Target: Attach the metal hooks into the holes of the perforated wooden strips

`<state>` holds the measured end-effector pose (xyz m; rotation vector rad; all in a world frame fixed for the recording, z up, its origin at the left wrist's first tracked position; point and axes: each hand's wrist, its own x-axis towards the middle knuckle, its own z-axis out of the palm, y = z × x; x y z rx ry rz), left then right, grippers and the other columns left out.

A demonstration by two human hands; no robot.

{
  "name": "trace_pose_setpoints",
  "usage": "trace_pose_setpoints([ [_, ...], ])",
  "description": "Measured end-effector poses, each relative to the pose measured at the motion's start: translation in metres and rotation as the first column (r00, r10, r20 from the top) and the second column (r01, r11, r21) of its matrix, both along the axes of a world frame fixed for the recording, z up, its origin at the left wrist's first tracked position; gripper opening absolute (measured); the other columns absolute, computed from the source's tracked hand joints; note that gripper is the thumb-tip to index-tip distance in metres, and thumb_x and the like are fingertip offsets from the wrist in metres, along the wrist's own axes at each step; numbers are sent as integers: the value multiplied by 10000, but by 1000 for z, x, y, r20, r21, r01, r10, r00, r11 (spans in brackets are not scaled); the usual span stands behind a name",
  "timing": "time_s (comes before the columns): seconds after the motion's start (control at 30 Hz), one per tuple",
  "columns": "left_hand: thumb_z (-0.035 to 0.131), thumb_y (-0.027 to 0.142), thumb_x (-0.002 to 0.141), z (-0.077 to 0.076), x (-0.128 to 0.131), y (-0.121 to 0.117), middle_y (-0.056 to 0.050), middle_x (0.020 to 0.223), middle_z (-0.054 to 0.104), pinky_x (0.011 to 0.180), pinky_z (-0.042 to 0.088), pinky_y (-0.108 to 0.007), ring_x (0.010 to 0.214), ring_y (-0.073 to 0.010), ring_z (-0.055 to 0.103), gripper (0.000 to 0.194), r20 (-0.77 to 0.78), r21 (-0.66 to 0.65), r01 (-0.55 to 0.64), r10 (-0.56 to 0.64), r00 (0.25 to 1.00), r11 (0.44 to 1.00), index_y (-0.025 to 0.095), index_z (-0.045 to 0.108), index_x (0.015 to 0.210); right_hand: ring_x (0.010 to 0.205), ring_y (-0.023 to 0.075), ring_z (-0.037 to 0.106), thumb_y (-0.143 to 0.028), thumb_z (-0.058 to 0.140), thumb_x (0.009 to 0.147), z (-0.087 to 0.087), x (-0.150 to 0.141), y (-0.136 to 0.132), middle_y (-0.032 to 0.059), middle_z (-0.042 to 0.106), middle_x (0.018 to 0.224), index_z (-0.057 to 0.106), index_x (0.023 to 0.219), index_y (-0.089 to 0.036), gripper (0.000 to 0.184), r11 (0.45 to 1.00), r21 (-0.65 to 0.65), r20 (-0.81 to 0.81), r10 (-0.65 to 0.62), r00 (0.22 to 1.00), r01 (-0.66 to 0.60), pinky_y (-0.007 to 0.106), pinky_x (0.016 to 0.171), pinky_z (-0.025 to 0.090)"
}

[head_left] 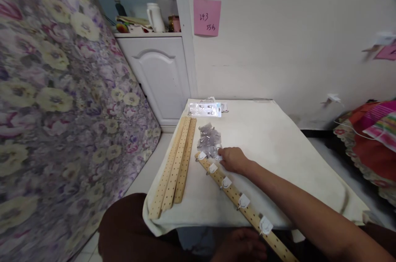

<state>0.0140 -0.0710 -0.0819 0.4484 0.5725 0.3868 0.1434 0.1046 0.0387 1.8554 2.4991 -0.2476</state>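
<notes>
My right hand (234, 160) reaches over the table with its fingers closed at a small white tag (218, 156), at the edge of a pile of small clear plastic packets (208, 140). A pale wooden strip with holes (233, 193) lies slantwise below that hand and runs past the table's front edge. Several white tags with metal rings (227, 182) sit along it. In shadow below the front edge, my left hand (243, 245) has its fingers stretched out beside the strip's near end. Whether it touches the strip is unclear.
Several perforated wooden strips (176, 167) lie together at the table's left side. A clear blister pack (204, 109) is at the back of the cloth-covered table (262, 138). A floral curtain (62, 109) hangs on the left, beside a white cabinet (157, 80).
</notes>
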Motion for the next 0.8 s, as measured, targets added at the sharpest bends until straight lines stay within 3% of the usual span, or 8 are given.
trace_pose_setpoints([
  [0.23, 815, 320, 565, 4, 0, -1, -106, 901, 714, 827, 443, -387, 807, -222, 677, 413, -17, 25, 2, -1, 1000, 1000, 136, 658, 899, 909, 241, 645, -306, 572, 777, -4, 0, 8, 81, 693, 1021, 613, 1057, -239, 290, 997, -30, -18, -73, 997, 73, 285, 700, 427],
  [0.5, 818, 312, 557, 8, -1, -1, -106, 892, 713, 858, 432, -396, 801, -215, 673, 406, -34, 22, -4, 4, 999, 1000, 134, 670, 891, 863, 263, 636, -256, 493, 824, -7, -2, -1, 137, 692, 939, 594, 1013, -168, 232, 992, 41, -102, -119, 988, 123, 314, 702, 403],
  [0.8, 820, 312, 561, 10, 1, -4, -100, 890, 717, 753, 443, -330, 764, -198, 680, 413, -54, -6, -5, 5, 999, 1000, 142, 649, 896, 719, 179, 617, -245, 504, 812, -6, 17, -20, 44, 678, 773, 611, 825, -203, 116, 966, 66, -378, -207, 902, 249, 254, 612, 381],
])
